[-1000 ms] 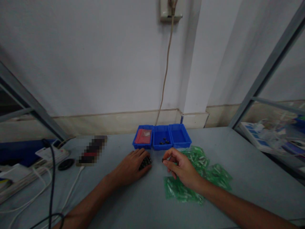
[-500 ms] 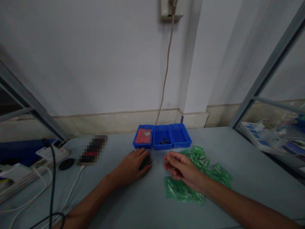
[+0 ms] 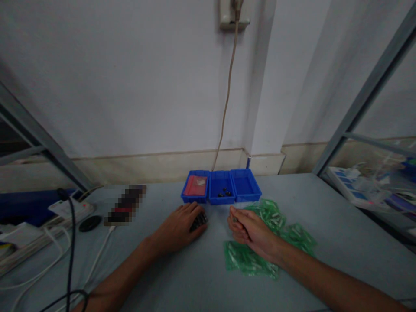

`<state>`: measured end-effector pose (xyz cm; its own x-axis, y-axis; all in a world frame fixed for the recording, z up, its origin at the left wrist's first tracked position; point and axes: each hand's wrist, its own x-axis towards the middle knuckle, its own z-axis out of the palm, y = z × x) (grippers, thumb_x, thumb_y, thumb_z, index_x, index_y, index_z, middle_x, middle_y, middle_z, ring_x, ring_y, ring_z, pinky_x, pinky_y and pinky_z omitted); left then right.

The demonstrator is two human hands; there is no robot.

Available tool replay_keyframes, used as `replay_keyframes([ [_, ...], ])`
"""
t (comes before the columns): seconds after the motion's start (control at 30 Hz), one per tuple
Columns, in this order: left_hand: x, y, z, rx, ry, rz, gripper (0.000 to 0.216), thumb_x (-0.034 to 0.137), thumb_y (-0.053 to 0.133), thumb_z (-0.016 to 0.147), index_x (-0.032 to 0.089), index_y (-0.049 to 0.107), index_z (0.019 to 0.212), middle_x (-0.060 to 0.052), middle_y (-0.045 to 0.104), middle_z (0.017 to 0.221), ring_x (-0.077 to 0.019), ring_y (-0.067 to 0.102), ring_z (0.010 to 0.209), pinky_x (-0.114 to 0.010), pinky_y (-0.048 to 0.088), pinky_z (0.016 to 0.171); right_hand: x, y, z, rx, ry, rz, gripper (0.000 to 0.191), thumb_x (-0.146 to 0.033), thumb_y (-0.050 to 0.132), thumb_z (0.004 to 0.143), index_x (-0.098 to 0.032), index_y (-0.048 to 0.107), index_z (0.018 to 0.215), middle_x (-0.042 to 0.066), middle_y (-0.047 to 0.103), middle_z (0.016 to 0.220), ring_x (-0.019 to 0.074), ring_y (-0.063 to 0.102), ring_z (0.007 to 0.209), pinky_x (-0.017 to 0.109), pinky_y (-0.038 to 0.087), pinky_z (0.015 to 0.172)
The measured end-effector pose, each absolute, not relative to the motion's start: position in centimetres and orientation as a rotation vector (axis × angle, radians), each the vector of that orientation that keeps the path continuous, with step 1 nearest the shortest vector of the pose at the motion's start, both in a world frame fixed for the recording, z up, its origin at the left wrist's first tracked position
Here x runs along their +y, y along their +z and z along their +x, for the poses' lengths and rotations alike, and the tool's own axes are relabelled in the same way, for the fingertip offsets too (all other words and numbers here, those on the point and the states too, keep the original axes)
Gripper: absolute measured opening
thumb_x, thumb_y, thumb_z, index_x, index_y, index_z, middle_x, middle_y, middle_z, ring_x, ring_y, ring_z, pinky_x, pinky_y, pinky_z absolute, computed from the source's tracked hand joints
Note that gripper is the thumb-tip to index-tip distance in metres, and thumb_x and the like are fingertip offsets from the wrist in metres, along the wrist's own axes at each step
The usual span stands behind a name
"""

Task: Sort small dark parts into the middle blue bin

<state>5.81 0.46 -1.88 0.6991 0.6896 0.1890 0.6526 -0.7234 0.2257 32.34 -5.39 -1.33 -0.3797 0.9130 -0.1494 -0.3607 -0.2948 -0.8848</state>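
Partway progress is suggested, as 1 small part [image 3: 235,219] is pinched in the right hand [image 3: 251,226], loose pieces [image 3: 225,192] are contained in the middle blue tray [image 3: 221,201] beyond that grip, and dark pieces [image 3: 198,221] (whether gripped cannot be told) are left under the left hand [image 3: 180,229].

1. Wall [image 3: 130,78]: plain and pale, it filled the upper background.
2. Pillar [image 3: 276,86]: a pale vertical projection, it stood right of centre.
3. Skirting [image 3: 146,167]: a cream band with a darker upper edge, it ran along the wall's base.
4. Counter [image 3: 182,277]: grey-blue and flat, it extended towards the wall.
5. Left frame [image 3: 48,143] and right frame [image 3: 372,84]: grey bars, they slanted across both sides.
6. Light: dim and diffuse.
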Motion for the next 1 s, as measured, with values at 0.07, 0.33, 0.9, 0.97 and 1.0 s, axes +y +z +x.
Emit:
replay_keyframes([
  [0.07, 0.48, -1.95, 5.80, 1.100, 0.388, 2.767, 0.026, 0.044, 0.061, 0.106, 0.024, 0.063, 0.122, -0.009, 0.068, 0.117, -0.0304, 0.067, 0.109, -0.046, 0.053, 0.098, -5.32, -1.44, 32.36, -0.992, 1.805, -0.855, 0.066, -0.072, 0.082, 0.086, -0.022, 0.045, 0.063, -0.010, 0.036, 0.056, 0.0052, 0.020, 0.044, 0.026, 0.012, 0.045],
  [0.33, 0.59, -2.15, 5.72, 1.113, 0.386, 2.772, 0.027, 0.046, 0.060, 0.106, 0.024, 0.064, 0.122, -0.009, 0.068, 0.118, -0.0304, 0.067, 0.108, -0.047, 0.054, 0.099, -5.15, -1.42, 32.40, -0.988, 1.786, -0.842, 0.065, -0.070, 0.085, 0.083, -0.021, 0.047, 0.064, -0.010, 0.039, 0.055, 0.0042, 0.021, 0.043, 0.025, 0.013, 0.045],
  [0.9, 0.46, -1.78, 5.86, 1.133, 0.334, 2.767, 0.025, 0.041, 0.063, 0.106, 0.024, 0.062, 0.123, -0.009, 0.067, 0.119, -0.0316, 0.066, 0.110, -0.048, 0.053, 0.098, -5.35, -1.64, 32.22, -0.950, 1.695, -0.907, 0.056, -0.067, 0.090, 0.079, -0.018, 0.064, 0.085, -0.005, 0.058, 0.070, 0.0030, 0.034, 0.046, 0.021, 0.020, 0.044],
  [0.97, 0.45, -1.77, 5.85, 1.132, 0.320, 2.767, 0.024, 0.042, 0.062, 0.107, 0.024, 0.061, 0.123, -0.009, 0.067, 0.118, -0.0315, 0.066, 0.110, -0.048, 0.053, 0.098, -5.41, -1.61, 32.20, -0.978, 1.673, -0.885, 0.052, -0.064, 0.088, 0.083, -0.018, 0.063, 0.086, -0.006, 0.057, 0.071, 0.0029, 0.034, 0.046, 0.021, 0.021, 0.043],
  [1.0, 0.44, -1.78, 5.84, 1.129, 0.317, 2.767, 0.024, 0.042, 0.062, 0.107, 0.024, 0.061, 0.123, -0.009, 0.067, 0.118, -0.0314, 0.066, 0.110, -0.048, 0.053, 0.098, -5.43, -1.58, 32.19, -0.989, 1.660, -0.873, 0.050, -0.062, 0.088, 0.084, -0.019, 0.063, 0.088, -0.007, 0.055, 0.070, 0.0031, 0.035, 0.046, 0.021, 0.022, 0.043],
])
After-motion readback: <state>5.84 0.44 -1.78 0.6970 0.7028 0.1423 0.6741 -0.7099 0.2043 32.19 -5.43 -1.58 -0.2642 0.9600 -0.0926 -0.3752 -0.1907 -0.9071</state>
